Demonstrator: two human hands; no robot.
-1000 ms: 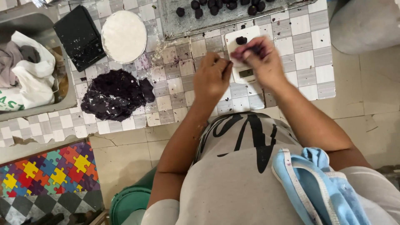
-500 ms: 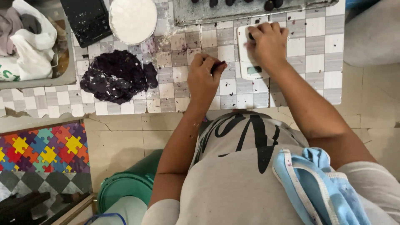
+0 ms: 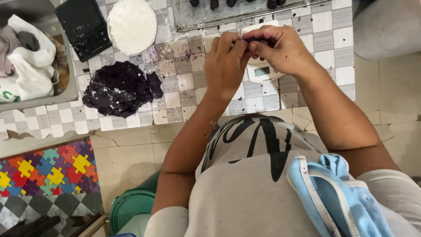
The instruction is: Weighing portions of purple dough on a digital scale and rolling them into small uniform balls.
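At the far left, a grey metal basin (image 3: 66, 94) holds crumpled white and grey cloths (image 3: 26, 61); just right of it a flat black square slab (image 3: 84, 26) lies on the checked grey-and-white tiled counter (image 3: 184, 94); beside that sits a round white bowl of pale flour (image 3: 132, 25); below these, a large mound of dark purple dough (image 3: 118, 89) rests on the tiles, with purple stains spread around it; lower left, on the floor, lie a bright puzzle-piece mat (image 3: 48, 169) and a green plastic bucket (image 3: 127, 208).

At the centre, the left hand (image 3: 226, 61) and the right hand (image 3: 280, 48) meet above a small white digital kitchen scale (image 3: 263, 72); the fingertips of both hands are curled in and pinched together on a small piece of dark purple dough (image 3: 253, 40), which is held just above the scale's platform, mostly hidden by the fingers; whether it touches the scale cannot be told.

Behind the hands, a grey metal tray (image 3: 206, 17) carries a row of small dark dough balls (image 3: 213, 4) along the upper edge; at the lower right, a light blue cloth with white trim (image 3: 337, 197) hangs against the person's grey printed shirt (image 3: 245, 184).
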